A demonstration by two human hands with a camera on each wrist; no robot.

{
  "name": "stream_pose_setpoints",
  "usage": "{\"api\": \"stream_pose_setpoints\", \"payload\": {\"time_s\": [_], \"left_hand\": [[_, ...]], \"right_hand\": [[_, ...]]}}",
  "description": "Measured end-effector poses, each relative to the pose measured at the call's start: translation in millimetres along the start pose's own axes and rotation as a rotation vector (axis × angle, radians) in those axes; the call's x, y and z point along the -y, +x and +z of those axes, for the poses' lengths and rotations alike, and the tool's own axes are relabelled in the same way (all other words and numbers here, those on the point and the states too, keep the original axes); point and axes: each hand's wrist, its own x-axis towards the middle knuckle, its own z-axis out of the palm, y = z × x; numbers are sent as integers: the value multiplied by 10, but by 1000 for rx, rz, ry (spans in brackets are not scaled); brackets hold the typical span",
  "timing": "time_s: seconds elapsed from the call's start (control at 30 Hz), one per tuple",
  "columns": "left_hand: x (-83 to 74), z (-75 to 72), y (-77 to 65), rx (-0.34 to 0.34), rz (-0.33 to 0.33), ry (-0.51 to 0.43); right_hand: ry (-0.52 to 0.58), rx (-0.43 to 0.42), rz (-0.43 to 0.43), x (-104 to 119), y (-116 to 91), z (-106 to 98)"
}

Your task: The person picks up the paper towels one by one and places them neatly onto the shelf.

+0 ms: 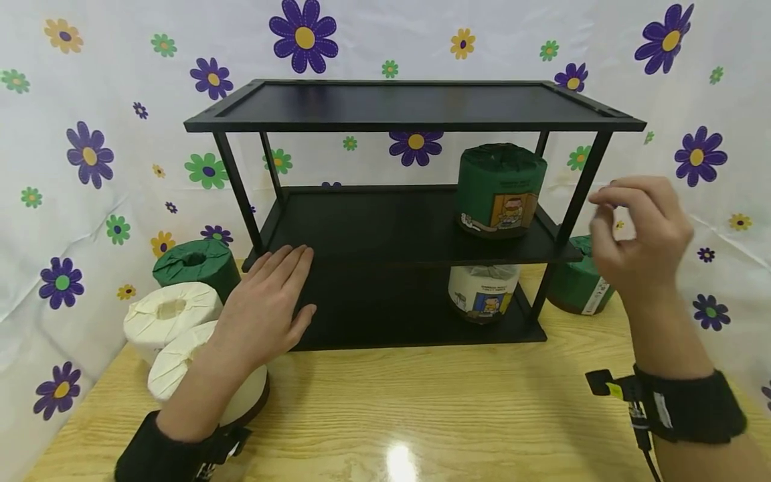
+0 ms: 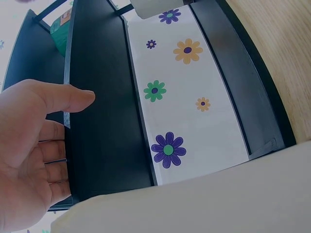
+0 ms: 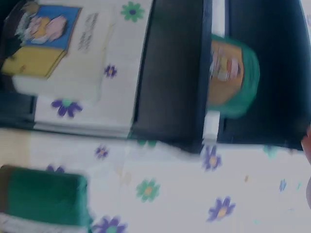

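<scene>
A black shelf rack (image 1: 373, 227) stands on the table. My left hand (image 1: 265, 301) lies with straight fingers at the left front edge of its middle shelf; whether it touches is hard to tell. In the left wrist view the thumb of my left hand (image 2: 43, 116) reaches over the shelf. My right hand (image 1: 644, 234) is raised off the rack's right side, fingers loosely curled, holding nothing. A green paper-wrapped roll (image 1: 502, 191) stands on the middle shelf's right. Below it, a white-wrapped roll (image 1: 484, 292) stands on the bottom shelf.
At the rack's left stand another green roll (image 1: 225, 271) and two cream rolls, the rear one (image 1: 171, 314) and the front one (image 1: 243, 398), partly hidden by my left arm. One more green roll (image 1: 575, 288) stands on the wooden table (image 1: 373, 402) at right. Flowered cloth (image 1: 385, 40) hangs behind.
</scene>
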Motion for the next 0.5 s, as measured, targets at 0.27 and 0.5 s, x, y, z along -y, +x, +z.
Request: {"api": "stream_pose_setpoints", "payload": {"time_s": [0.27, 0.5], "left_hand": [[0, 0, 6, 16, -9, 10], [-13, 3, 6, 14, -10, 7]], "right_hand": [[-257, 57, 439, -593, -534, -417], [-286, 766, 649, -919, -768, -485]]}}
